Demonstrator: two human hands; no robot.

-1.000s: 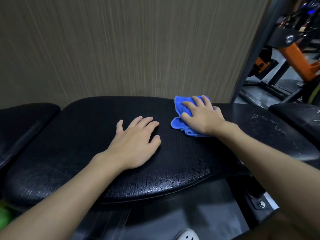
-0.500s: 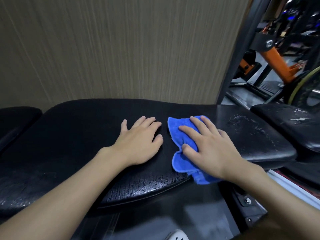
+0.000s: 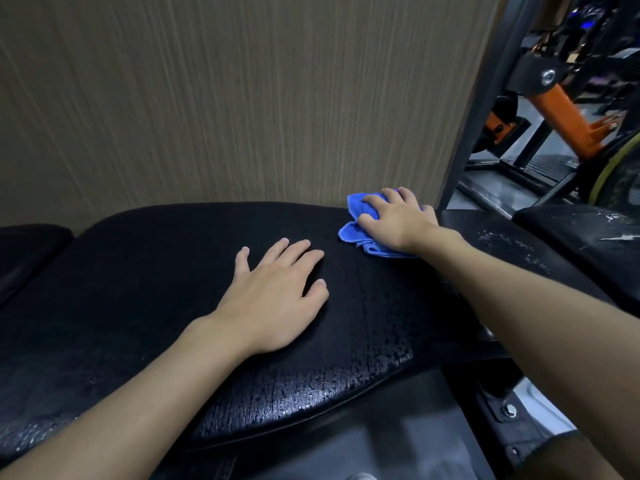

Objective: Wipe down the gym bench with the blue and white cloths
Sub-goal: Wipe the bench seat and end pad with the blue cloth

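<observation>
The black padded gym bench (image 3: 145, 292) fills the middle of the view, its cracked surface glistening near the front edge. My left hand (image 3: 273, 299) lies flat on the pad with fingers spread. A crumpled blue cloth (image 3: 356, 216) sits at the far right edge of the pad by the wall. My right hand (image 3: 398, 220) presses down on the cloth with its fingers laid over it. No white cloth is in view.
A brown striped wall (image 3: 225, 98) rises right behind the bench. Another black pad (image 3: 581, 230) with white scuffs lies to the right, and one more (image 3: 27, 251) at the left. A black post (image 3: 485, 98) and orange gym machine (image 3: 568, 116) stand at right.
My right hand has pushed the blue cloth from the near front edge back to the far edge by the wall. My left hand stays flat on the pad.
</observation>
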